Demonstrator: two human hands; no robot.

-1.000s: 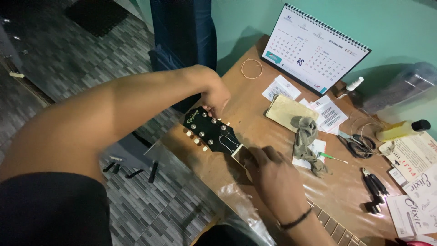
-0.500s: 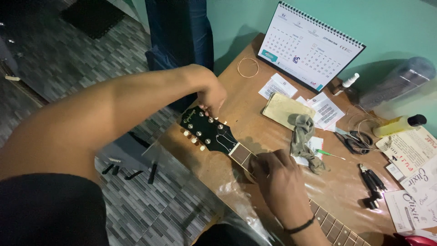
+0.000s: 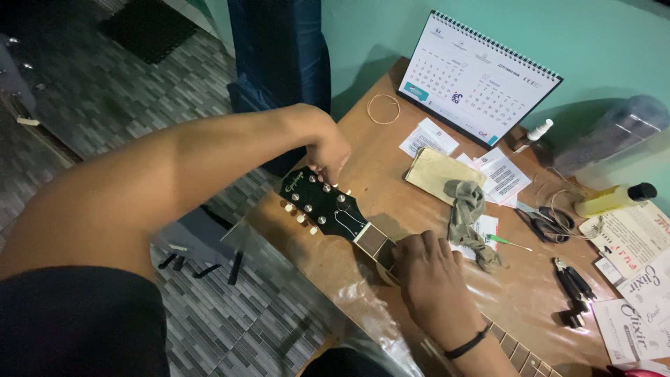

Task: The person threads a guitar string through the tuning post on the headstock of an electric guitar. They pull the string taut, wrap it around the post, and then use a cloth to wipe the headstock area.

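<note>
A black guitar headstock [image 3: 317, 202] with cream tuning pegs lies at the left edge of a brown table [image 3: 377, 153]. My left hand [image 3: 328, 150] reaches over from the left, and its fingertips pinch a tuning peg on the far side of the headstock. My right hand [image 3: 433, 279], with a dark band on its wrist, rests on the guitar neck [image 3: 520, 352] just below the nut, fingers curled down on the strings. What the fingertips do is hidden.
On the table lie a desk calendar [image 3: 481, 77], a coiled string [image 3: 383, 108], paper packets [image 3: 429, 136], a grey cloth [image 3: 467, 209], scissors [image 3: 548, 223], a yellow bottle [image 3: 611, 199], black cutters [image 3: 572, 290] and string packets [image 3: 642, 293]. A blue object [image 3: 279, 56] stands by the table's far left; tiled floor [image 3: 125, 91] is below.
Both hands stay on the guitar. My right hand has slid slightly down the neck, and the view has shifted a little.
</note>
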